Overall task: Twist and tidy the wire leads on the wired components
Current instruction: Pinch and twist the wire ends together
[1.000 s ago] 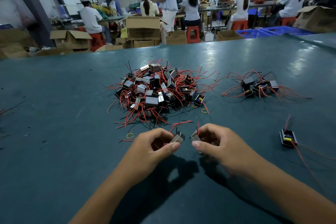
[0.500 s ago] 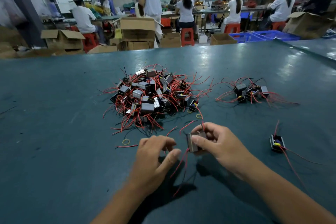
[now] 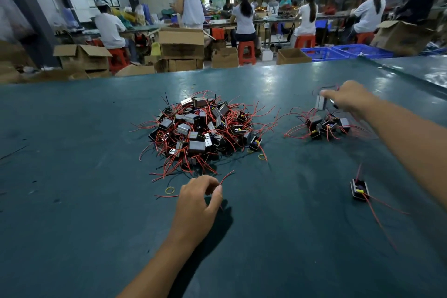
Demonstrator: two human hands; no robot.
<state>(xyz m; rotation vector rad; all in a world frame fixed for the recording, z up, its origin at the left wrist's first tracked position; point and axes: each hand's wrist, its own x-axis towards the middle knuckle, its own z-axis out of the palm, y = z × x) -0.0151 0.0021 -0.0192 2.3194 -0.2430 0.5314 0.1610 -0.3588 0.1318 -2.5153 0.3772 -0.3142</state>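
Observation:
A big heap of small black-and-silver wired components (image 3: 200, 128) with red leads lies in the middle of the green table (image 3: 72, 176). A smaller group of the same components (image 3: 324, 126) lies to its right. My right hand (image 3: 348, 98) is stretched out over that small group and pinches one silver component (image 3: 321, 102) just above it. My left hand (image 3: 198, 197) rests near the front of the big heap with loosely curled fingers, next to a loose red lead (image 3: 226, 176); whether it holds that wire is unclear.
One single component (image 3: 359, 189) with long red leads lies alone at the right front. Yellow rubber bands (image 3: 169, 190) lie on the table near the heap. Cardboard boxes (image 3: 181, 43), blue crates and seated workers are beyond the table's far edge.
My right hand has carried the component from the front centre out to the small group at the right. My left hand has let go and stayed near the heap's front.

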